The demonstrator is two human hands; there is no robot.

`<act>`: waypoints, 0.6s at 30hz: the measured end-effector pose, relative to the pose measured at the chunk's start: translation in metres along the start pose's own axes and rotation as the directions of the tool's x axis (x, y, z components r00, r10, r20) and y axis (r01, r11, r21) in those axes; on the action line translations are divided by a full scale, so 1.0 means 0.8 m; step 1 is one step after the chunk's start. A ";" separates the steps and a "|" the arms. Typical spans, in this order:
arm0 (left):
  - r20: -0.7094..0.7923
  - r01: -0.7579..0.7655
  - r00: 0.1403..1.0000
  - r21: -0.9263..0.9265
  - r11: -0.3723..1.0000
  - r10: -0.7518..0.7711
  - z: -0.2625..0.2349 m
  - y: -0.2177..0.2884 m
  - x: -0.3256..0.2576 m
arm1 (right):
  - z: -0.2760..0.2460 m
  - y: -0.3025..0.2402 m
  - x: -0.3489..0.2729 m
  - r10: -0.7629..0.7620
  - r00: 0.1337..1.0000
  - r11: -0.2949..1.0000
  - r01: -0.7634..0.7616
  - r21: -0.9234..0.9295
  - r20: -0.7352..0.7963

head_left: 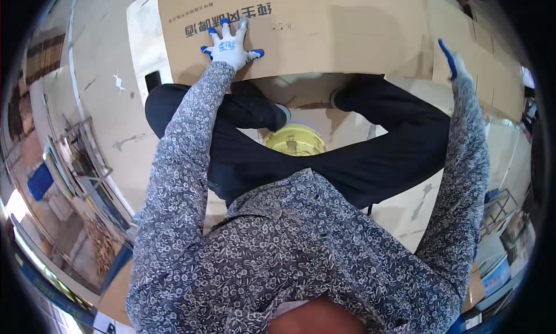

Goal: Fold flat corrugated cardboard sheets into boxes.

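1. While we sit on the yellow stool, our left hand lies released, fingers spread flat on the flattened cardboard box on the far floor.
2. Our right hand meets its right edge; whether it grips, we cannot tell.
3. Judging by this, we are flattening the box; next calls for a firm edge hold.
4. Its long axis runs left to right.

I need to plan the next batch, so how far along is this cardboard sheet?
Done: the flattened cardboard box lies spread on the floor in front of the seated person. In hand: the left hand presses flat on its near panel, and the right hand is at its right flaps. Left: the box is not yet set up; no panel stands upright.
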State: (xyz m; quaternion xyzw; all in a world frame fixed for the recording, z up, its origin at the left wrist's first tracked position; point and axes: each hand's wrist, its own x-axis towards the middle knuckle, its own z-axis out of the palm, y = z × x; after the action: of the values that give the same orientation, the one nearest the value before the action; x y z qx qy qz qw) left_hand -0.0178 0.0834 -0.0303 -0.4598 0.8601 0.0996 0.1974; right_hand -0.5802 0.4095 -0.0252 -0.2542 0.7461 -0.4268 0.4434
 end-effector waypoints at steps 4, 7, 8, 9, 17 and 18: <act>-0.004 0.019 1.000 -0.010 1.000 -0.019 -0.016 -0.009 -0.006 | 0.055 -0.054 -0.039 0.701 0.696 0.664 -0.716 -0.215 -0.157; 0.030 0.022 0.999 -0.041 0.999 -0.020 -0.026 0.008 -0.006 | 0.040 -0.074 -0.057 0.545 0.815 0.770 -0.579 -0.268 -0.196; 0.046 0.013 0.999 -0.054 0.998 -0.011 -0.027 0.012 -0.011 | 0.032 -0.079 -0.065 0.457 0.871 0.815 -0.491 -0.309 -0.178; 0.060 0.017 0.998 -0.058 0.998 -0.013 -0.029 0.007 -0.013 | 0.052 -0.104 -0.074 0.409 0.902 0.844 -0.431 -0.320 -0.136; 0.070 -0.014 0.997 -0.050 0.999 0.017 -0.026 0.012 -0.010 | 0.406 -0.181 -0.124 -0.181 0.974 0.373 0.194 -0.907 0.133; 0.081 0.011 0.997 -0.054 0.998 -0.007 -0.026 0.011 -0.009 | 0.436 -0.158 -0.110 -0.172 0.976 0.330 0.183 -0.926 0.131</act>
State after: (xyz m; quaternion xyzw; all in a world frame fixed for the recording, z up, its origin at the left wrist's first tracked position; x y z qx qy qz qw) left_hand -0.0264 0.0864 -0.0085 -0.4645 0.8463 0.1406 0.2198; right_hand -0.2319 0.2688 0.0382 -0.5424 0.8214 0.0290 0.1739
